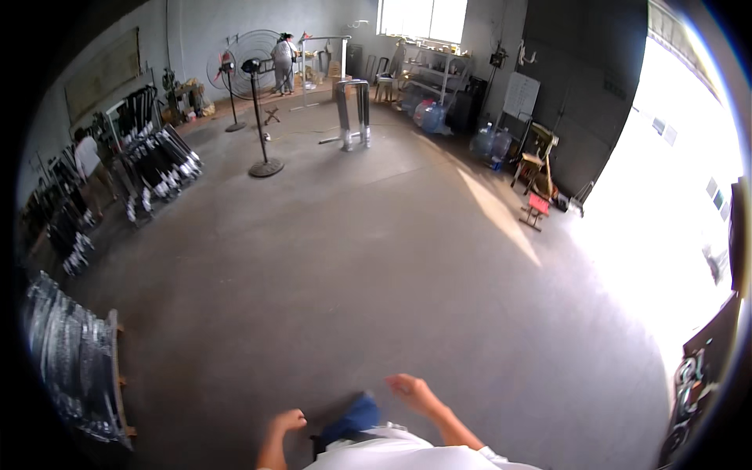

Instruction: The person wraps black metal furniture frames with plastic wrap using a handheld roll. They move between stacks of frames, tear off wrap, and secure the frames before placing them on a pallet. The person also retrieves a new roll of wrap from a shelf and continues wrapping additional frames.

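Note:
My left hand hangs low in front of my body, its fingers curled into a loose fist with no object showing in them. Farther forward and to the right, my right hand is held out over the bare concrete floor. Its fingers are partly bent and a little apart, slightly blurred, and nothing shows in them. Neither hand touches anything. Between my hands, a blue trouser leg shows below my white shirt.
Wrapped metal parts lie on a pallet at left. Beyond are racked black frames, a pedestal fan, an upright metal frame, large water bottles and a red stool. Two people work far off. A bright doorway opens right.

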{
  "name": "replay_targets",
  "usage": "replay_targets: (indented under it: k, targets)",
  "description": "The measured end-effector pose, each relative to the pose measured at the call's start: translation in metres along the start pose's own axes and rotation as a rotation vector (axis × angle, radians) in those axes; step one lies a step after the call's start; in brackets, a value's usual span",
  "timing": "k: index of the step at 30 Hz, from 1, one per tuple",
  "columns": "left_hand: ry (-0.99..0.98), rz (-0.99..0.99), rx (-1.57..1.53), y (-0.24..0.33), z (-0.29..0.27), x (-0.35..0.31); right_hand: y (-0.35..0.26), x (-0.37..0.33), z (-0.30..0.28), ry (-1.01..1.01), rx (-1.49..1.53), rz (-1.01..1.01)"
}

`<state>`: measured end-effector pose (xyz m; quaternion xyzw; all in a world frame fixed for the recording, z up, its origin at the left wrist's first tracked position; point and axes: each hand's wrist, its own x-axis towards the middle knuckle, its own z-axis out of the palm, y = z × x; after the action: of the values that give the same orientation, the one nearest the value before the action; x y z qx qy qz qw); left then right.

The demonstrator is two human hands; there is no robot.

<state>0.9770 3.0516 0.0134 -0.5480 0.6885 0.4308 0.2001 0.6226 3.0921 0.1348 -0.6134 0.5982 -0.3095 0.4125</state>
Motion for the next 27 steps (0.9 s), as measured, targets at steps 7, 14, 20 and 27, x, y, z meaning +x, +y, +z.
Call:
replay_targets:
  k: [7, 14, 20, 27]
  targets:
    - [0.424, 0.628, 0.283, 0.257, -0.288, 0.211, 0.018, 0.149, -0.146, 0.307, 0.126, 0.175]
    - [0.176, 0.822, -0.431, 0.387, -0.405, 0.47, 0.191, 0.31, -0.337, 0.732, -0.032, 0.318]
    - [0.073, 0.373, -0.329, 0.26, -0.456, 0.551, 0.154, 0.582, -0.474, 0.586, -0.033, 0.113]
    - [0.399, -0.158, -0.774, 0.209, -0.53, 0.66, 0.155, 0.885, -0.568, -0.06, -0.489, -0.083]
